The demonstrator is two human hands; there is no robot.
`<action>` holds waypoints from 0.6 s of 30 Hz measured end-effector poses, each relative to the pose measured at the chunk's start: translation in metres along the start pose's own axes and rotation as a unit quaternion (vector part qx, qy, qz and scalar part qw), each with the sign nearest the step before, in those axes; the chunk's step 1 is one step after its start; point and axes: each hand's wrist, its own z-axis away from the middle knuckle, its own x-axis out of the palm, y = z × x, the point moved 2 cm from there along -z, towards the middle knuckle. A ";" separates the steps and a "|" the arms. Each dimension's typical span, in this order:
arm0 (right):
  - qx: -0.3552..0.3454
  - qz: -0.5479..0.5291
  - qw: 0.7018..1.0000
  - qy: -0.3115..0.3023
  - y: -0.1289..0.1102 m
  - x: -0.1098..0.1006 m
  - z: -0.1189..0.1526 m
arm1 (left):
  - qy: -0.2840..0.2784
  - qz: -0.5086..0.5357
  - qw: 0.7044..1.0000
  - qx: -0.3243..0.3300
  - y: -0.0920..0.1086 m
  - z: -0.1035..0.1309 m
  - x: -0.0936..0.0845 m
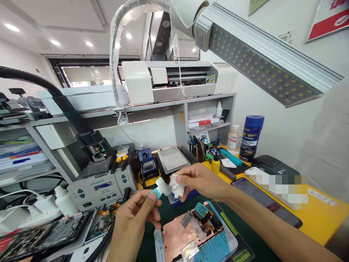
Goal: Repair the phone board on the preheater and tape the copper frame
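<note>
In the head view, my left hand [140, 211] pinches the light-blue end of a small white piece [163, 186]. Its white end points up and to the right. Between the thumb and fingers of my right hand [195, 180] is a crumpled white tissue [177, 186], held close against the white piece; I cannot tell whether they touch. Below both hands lies a display panel [180, 233] with its copper-coloured back facing up. Blue film and a folded dark flex cable [214, 220] are on it.
A phone [268, 202] lies on the yellow surface at right, near a blue spray can [251, 138] and a clear bottle [233, 140]. At left stand a grey control unit [103, 189] and opened devices [51, 233]. An LED lamp [261, 54] hangs overhead.
</note>
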 end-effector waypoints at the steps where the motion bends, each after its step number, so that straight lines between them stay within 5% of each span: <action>1: 0.001 0.009 1.000 -0.002 -0.001 0.001 0.001 | 0.004 0.001 1.000 0.002 0.000 -0.001 -0.002; 6: 0.017 0.042 0.999 -0.014 -0.008 0.008 0.007 | 0.021 -0.005 0.999 0.034 0.004 -0.004 -0.009; 9: 0.018 0.059 0.998 -0.024 -0.009 0.010 0.008 | 0.049 -0.094 0.990 0.089 0.010 -0.007 -0.010; 14: 0.023 0.120 0.992 -0.039 -0.014 0.015 0.010 | 0.042 -0.372 0.889 0.263 0.032 -0.011 -0.001; 18: 0.003 0.144 0.987 -0.069 -0.019 0.017 0.014 | -0.026 -0.471 0.829 0.300 0.045 -0.008 0.012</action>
